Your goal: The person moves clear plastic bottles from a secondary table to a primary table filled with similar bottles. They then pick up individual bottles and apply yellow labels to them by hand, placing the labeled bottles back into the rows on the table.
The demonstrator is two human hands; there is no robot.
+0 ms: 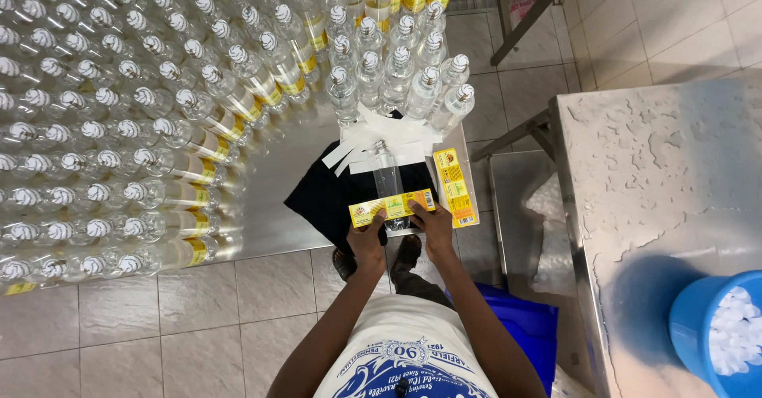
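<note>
Seemingly, each hand (367,239) (434,225) pinches the yellow label (392,206) over a steel table (270,215), tiled floor (119,319) below.

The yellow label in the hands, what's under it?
Under the yellow label lies a clear bottle on a black cloth. The label covers the bottle's lower part, hiding it.
</note>
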